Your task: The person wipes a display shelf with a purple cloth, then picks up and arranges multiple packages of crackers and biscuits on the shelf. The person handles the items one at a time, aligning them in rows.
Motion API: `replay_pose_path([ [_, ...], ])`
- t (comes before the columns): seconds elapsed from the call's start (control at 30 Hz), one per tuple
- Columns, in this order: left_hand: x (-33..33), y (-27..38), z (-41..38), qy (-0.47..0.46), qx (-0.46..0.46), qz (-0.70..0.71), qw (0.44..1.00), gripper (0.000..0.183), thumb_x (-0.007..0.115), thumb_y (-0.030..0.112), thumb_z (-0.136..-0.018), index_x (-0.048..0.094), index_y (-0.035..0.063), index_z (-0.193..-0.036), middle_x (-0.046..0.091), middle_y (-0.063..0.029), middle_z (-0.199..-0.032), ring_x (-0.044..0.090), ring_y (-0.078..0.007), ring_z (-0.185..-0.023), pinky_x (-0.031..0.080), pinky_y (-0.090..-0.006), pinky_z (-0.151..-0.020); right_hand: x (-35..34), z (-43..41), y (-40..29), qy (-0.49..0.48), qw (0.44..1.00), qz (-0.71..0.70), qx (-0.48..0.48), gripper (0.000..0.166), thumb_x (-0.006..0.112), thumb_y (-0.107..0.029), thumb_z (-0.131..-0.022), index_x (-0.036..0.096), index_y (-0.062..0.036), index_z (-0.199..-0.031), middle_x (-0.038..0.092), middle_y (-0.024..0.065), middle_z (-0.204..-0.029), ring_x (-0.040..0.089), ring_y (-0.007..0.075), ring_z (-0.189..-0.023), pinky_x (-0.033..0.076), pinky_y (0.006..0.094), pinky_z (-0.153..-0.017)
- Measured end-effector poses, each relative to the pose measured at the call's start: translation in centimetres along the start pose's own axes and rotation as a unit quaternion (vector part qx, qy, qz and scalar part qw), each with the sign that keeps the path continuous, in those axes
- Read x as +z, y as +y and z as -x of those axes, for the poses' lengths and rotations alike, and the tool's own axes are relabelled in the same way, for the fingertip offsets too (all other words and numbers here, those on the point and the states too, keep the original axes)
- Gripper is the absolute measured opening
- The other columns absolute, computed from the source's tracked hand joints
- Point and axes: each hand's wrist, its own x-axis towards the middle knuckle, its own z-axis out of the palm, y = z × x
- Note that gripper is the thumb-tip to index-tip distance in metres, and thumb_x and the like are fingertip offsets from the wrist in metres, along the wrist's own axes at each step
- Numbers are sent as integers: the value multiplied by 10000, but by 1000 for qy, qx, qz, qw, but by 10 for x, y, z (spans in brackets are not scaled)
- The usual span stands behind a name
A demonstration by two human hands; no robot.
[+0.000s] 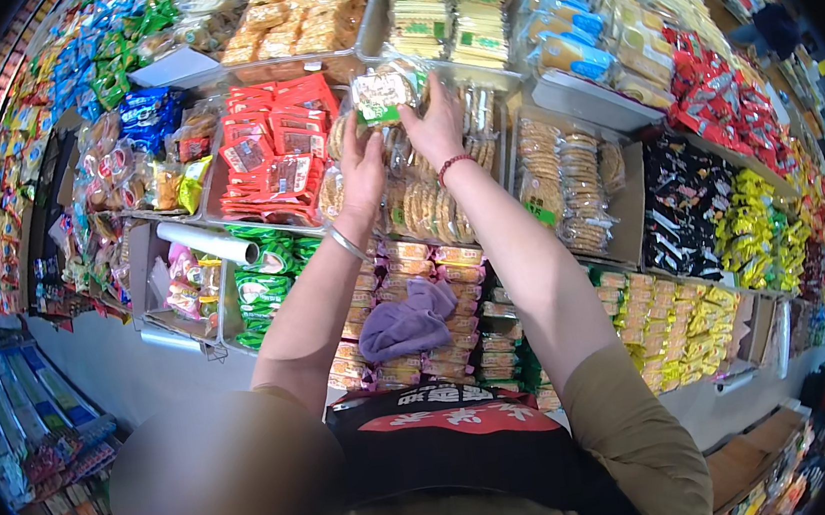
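A clear packet of round biscuits (384,93) with a white and green label bearing writing is between my hands, above a bin of similar biscuit packets (431,206). My right hand (436,123) grips its right side, thumb at the lower corner. At its lower left are the fingers of my left hand (362,161), which seem to hold it too; their exact contact is partly hidden. A red bead bracelet (453,167) circles my right wrist, and a silver bangle (344,242) my left. Nearer my body, a purple cloth (411,319) lies on rows of small wrapped snacks (455,306).
Left of the biscuits is a bin of red packets (273,151); to the right, stacked biscuits (563,181) fill another. Beyond stand bins of pale wrapped bars (421,19) and golden snacks (304,12). A white roll (207,243) lies across a bin at left.
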Motion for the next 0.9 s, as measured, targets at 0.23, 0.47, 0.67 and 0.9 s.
replay_pose_path([
  [0.23,-6,-10,-19,-41,8,-83,996,567,615,58,-927,392,3,-1446,494,-129,-1345,561,-205,-1147,510,-292,-906,-3,7,16,54,997,-25,-48,740,700,-226,-830,364,-3,-1451,454,210,-1455,416,401,-1339,311,476,-1145],
  [0.47,-16,-14,-17,-23,152,-287,946,520,668,85,-876,500,-49,-1349,440,-238,-1418,462,-330,-1305,410,-376,-1074,-11,47,4,32,999,-5,-41,584,651,-179,-834,466,16,-1353,459,227,-1418,424,403,-1315,340,471,-1122],
  [0.67,-8,-6,9,-12,213,-455,865,600,703,178,-859,490,-34,-1379,403,-288,-1465,376,-412,-1375,302,-429,-1152,-39,80,15,37,997,-36,-65,409,637,-175,-874,576,12,-1232,493,200,-1394,428,360,-1324,344,454,-1126],
  [0.9,-1,-6,22,-29,216,-512,831,688,749,237,-838,463,14,-1422,430,-257,-1432,415,-406,-1329,354,-448,-1105,-128,50,105,210,976,31,-52,260,694,-124,-792,672,-62,-1043,612,189,-1239,529,363,-1200,384,476,-1061],
])
